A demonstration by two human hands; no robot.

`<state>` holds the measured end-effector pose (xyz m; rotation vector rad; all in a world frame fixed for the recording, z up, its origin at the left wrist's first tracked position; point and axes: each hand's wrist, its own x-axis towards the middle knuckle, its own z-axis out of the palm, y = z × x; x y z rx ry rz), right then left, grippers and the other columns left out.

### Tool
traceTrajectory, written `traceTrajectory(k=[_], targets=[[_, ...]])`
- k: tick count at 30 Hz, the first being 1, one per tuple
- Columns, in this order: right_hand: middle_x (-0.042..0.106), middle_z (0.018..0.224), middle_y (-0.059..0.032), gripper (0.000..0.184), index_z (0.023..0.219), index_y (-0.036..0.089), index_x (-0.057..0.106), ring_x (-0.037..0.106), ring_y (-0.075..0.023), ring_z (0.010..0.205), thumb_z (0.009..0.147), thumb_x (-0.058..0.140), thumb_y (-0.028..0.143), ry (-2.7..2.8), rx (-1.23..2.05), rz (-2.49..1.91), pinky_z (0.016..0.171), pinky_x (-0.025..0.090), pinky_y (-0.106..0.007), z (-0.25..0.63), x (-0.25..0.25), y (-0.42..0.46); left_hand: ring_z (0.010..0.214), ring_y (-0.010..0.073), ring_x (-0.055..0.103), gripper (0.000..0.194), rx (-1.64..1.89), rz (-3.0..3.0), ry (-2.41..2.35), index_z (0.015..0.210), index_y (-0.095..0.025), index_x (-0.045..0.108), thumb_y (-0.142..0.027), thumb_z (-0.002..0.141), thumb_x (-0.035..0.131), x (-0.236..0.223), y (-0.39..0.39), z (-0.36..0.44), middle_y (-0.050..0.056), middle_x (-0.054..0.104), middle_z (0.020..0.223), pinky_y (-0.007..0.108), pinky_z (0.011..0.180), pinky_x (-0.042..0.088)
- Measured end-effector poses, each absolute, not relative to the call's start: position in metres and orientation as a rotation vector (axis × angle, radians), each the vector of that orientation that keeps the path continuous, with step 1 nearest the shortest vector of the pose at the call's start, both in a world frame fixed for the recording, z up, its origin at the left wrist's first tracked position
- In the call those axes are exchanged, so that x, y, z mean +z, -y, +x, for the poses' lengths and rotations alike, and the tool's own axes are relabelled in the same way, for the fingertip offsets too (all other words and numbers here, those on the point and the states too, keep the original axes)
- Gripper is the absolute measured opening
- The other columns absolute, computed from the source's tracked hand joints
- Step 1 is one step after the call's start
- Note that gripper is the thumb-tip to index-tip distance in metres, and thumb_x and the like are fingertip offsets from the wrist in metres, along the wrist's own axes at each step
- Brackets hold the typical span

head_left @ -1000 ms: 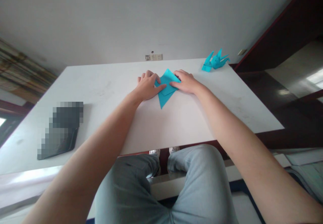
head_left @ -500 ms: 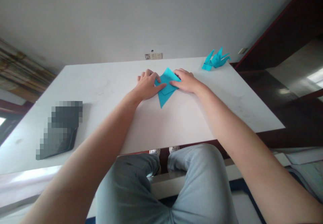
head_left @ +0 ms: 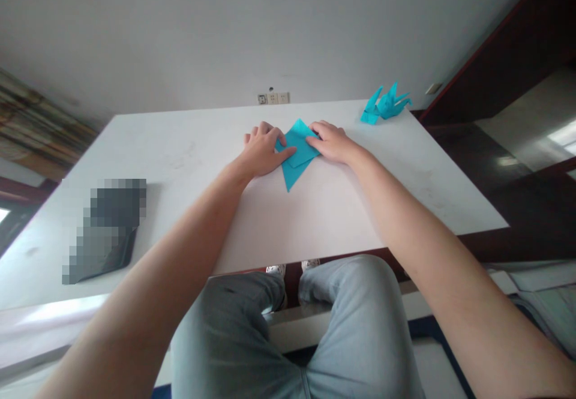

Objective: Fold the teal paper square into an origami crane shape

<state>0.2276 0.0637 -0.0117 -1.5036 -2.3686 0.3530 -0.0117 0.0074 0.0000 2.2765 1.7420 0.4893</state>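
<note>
A sheet of blue origami paper [head_left: 300, 141], folded in layers, lies on the white table with one point toward me. My left hand [head_left: 266, 149] grips its left side, thumb on top and fingertips curled at the edge. At the right corner, my right hand [head_left: 330, 141] pinches the paper between thumb and fingers. A lower layer sticks out below the upper flap. The undersides of the folds are hidden. Folded blue paper cranes [head_left: 386, 106] stand at the far right of the table, apart from my hands.
The white table [head_left: 189, 165] meets a wall with power sockets [head_left: 272, 98] behind it. A dark, pixel-blurred flat object [head_left: 119, 231] lies at the left. My legs [head_left: 351, 303] are under the near edge. A dark door frame [head_left: 486, 51] stands at the right.
My right thumb has slid slightly right, toward the paper's right corner. The left hand and the paper hold nearly the same place.
</note>
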Motion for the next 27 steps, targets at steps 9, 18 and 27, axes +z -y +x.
traceTrajectory(k=[9,18,27], targets=[[0.074,0.142,-0.0179,0.024,0.122,0.025,0.067,0.066,-0.0400,0.130,0.108,0.057,0.041,2.382,0.372,-1.506,0.117,0.048,-0.059,0.227,-0.008,-0.059,0.158,0.0453,0.054,0.038,0.480,2.272,-1.741,0.126,-0.026,0.069,-0.058,0.106,0.065,0.001,-0.007,-0.012,0.020,0.060,0.159,0.071,0.138,0.035],[0.073,0.144,-0.0187,0.028,0.123,0.025,0.068,0.065,-0.0415,0.132,0.104,0.064,0.044,2.384,0.372,-1.500,0.118,0.048,-0.060,0.227,-0.005,-0.055,0.158,0.0454,0.054,0.035,0.484,2.267,-1.733,0.124,-0.025,0.068,-0.055,0.106,0.066,0.002,-0.006,-0.012,0.020,0.061,0.159,0.069,0.138,0.035],[0.073,0.144,-0.0180,0.029,0.123,0.025,0.069,0.064,-0.0422,0.135,0.101,0.066,0.044,2.370,0.358,-1.506,0.118,0.048,-0.060,0.225,-0.007,-0.056,0.161,0.0470,0.051,0.035,0.477,2.253,-1.746,0.125,-0.025,0.067,-0.055,0.106,0.066,0.004,-0.005,-0.011,0.021,0.060,0.161,0.070,0.138,0.035]])
